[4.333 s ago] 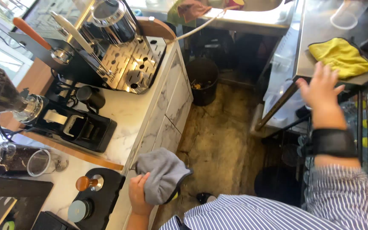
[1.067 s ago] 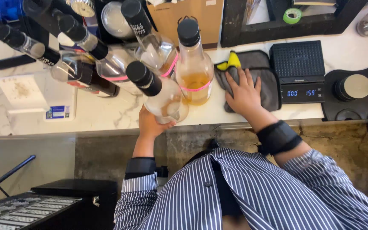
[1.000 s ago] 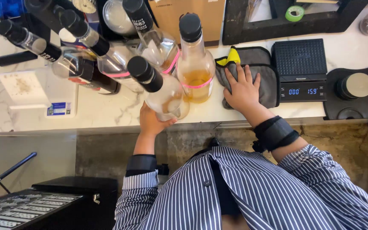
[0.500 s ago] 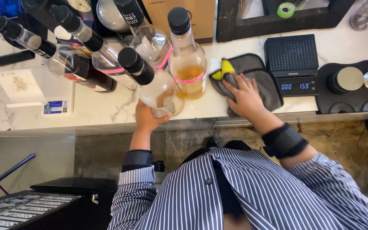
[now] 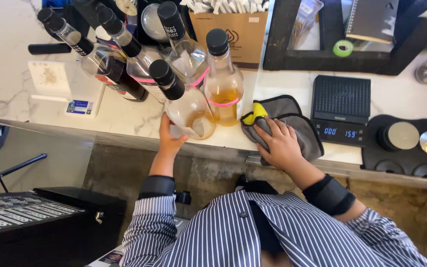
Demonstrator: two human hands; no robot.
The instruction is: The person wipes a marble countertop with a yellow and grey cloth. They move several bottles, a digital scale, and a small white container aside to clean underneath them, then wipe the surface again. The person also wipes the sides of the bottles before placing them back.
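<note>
The clear bottle (image 5: 190, 106) with a black cap stands near the table's (image 5: 124, 118) front edge, its base cupped by the left hand (image 5: 170, 139), fingers curled around the glass. Just right of that grip stands an amber-filled bottle (image 5: 223, 89). Further right, the right hand (image 5: 278, 143) lies flat, fingers spread, pressing a grey cloth (image 5: 300, 123) on the table, forearm angled back. Beyond that grip sits a black scale (image 5: 341, 109).

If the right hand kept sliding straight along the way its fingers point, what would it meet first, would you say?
The right hand lies flat on the grey cloth, fingers pointing up-left toward the cloth's yellow patch. Beyond that, it would probably meet the amber-filled bottle first, though depth is hard to judge.
</note>
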